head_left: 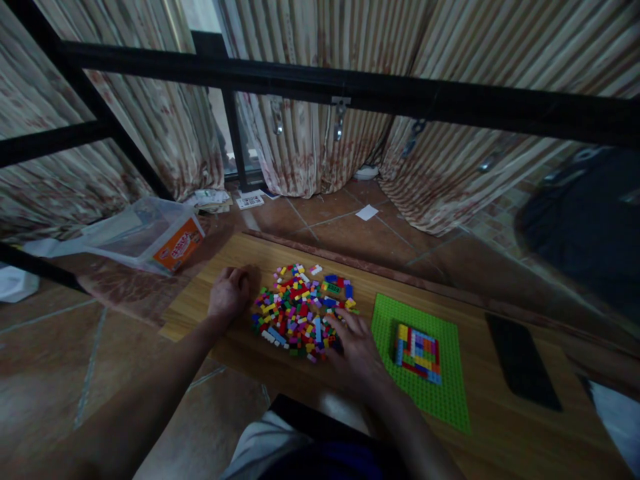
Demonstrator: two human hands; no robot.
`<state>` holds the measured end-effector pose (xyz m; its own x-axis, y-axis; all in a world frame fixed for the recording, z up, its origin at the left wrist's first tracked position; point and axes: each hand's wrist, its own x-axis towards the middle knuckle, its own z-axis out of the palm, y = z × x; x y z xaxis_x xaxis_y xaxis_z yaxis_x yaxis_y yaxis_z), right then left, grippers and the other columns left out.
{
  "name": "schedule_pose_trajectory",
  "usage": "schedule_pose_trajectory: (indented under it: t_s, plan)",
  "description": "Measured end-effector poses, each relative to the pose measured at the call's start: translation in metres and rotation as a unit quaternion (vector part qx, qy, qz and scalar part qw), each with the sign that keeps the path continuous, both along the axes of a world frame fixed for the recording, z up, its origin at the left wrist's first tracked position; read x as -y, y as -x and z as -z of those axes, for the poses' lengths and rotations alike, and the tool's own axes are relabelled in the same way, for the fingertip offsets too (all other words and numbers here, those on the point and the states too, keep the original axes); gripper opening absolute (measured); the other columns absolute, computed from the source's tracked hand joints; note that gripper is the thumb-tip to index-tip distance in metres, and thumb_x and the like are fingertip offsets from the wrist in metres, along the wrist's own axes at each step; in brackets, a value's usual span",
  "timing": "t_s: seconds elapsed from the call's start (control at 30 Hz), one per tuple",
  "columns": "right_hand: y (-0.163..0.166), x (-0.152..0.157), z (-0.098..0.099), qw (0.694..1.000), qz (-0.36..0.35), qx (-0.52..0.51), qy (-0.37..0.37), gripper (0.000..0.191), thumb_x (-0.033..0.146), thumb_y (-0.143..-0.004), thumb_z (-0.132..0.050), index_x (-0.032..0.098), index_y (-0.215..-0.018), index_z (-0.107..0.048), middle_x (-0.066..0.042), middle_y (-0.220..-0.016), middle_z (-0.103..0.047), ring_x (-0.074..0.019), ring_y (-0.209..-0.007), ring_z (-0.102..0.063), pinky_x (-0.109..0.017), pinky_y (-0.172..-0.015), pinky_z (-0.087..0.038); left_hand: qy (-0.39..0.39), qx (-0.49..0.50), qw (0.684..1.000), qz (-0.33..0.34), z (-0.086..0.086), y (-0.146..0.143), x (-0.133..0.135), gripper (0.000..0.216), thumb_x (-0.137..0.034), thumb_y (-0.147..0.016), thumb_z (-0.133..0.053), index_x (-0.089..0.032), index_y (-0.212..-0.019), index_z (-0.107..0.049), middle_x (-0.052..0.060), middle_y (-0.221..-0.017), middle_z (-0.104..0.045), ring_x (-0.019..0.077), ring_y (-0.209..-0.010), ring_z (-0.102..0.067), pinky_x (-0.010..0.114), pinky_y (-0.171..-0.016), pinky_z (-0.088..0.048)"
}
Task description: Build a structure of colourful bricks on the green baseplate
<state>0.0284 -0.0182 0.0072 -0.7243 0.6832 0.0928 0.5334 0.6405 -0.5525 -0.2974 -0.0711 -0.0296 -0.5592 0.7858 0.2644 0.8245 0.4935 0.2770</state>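
Observation:
A pile of small mixed-colour toy building bricks (300,310) lies spread on the wooden table. At its left, my left hand (229,293) rests on the wood with the fingers curled in; whatever they may hold is hidden. My right hand (356,343) reaches over the right edge of the pile, fingers apart and bent down toward the bricks, with nothing seen in them. Right of that hand lies a green studded baseplate (445,400). On it sits a low, roughly square build of multicoloured bricks (419,353).
A dark flat object (523,360) lies toward the right end of the wooden table (225,257). On the tiled floor at left stands a clear plastic bin (125,233) with an orange label. Behind the table run a black metal frame (300,77) and striped curtains (320,153).

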Motion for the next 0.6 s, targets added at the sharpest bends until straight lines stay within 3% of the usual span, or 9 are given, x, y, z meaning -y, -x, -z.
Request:
schedule_pose_trajectory:
  t_s: [0.13, 0.37, 0.5, 0.6]
  plan:
    - [0.020, -0.003, 0.001, 0.999, -0.016, 0.044, 0.011, 0.069, 0.026, -0.077, -0.066, 0.023, -0.142, -0.043, -0.013, -0.150, -0.037, -0.0354, -0.137, -0.030, -0.057, -0.111, -0.028, 0.002, -0.001, 1.000, 0.000, -0.002, -0.002, 0.000, 0.033, -0.030, -0.088, -0.042, -0.018, -0.107, -0.066, 0.010, -0.106, -0.063, 0.0221, -0.096, -0.062, 0.032, -0.083, -0.048]
    - [0.027, -0.010, -0.002, 0.998, -0.023, 0.052, 0.022, 0.054, 0.027, -0.077, -0.068, 0.018, -0.129, -0.056, -0.014, -0.148, -0.040, -0.0337, -0.137, -0.029, -0.052, -0.112, -0.027, 0.005, -0.014, 1.000, -0.001, -0.001, 0.002, 0.001, 0.032, -0.032, -0.088, -0.041, -0.020, -0.105, -0.065, 0.009, -0.107, -0.063, 0.0221, -0.095, -0.063, 0.030, -0.078, -0.048]
    - [0.015, -0.006, -0.010, 0.995, 0.039, -0.056, 0.070, 0.050, 0.025, -0.080, -0.064, 0.018, -0.128, -0.056, -0.013, -0.132, -0.056, -0.0290, -0.126, -0.045, -0.048, -0.108, -0.036, 0.019, -0.016, 1.000, -0.002, -0.002, 0.003, 0.000, 0.032, -0.033, -0.089, -0.040, -0.020, -0.105, -0.065, 0.010, -0.108, -0.064, 0.0224, -0.092, -0.063, 0.030, -0.075, -0.048]
    - [-0.005, 0.003, -0.012, 0.960, 0.101, -0.185, 0.183, 0.050, 0.025, -0.084, -0.058, 0.023, -0.133, -0.050, -0.008, -0.122, -0.064, -0.0232, -0.111, -0.059, -0.043, -0.098, -0.047, 0.022, -0.018, 1.000, -0.004, -0.005, 0.002, 0.000, 0.034, -0.035, -0.089, -0.039, -0.020, -0.106, -0.065, 0.011, -0.108, -0.063, 0.0230, -0.091, -0.063, 0.031, -0.074, -0.048]
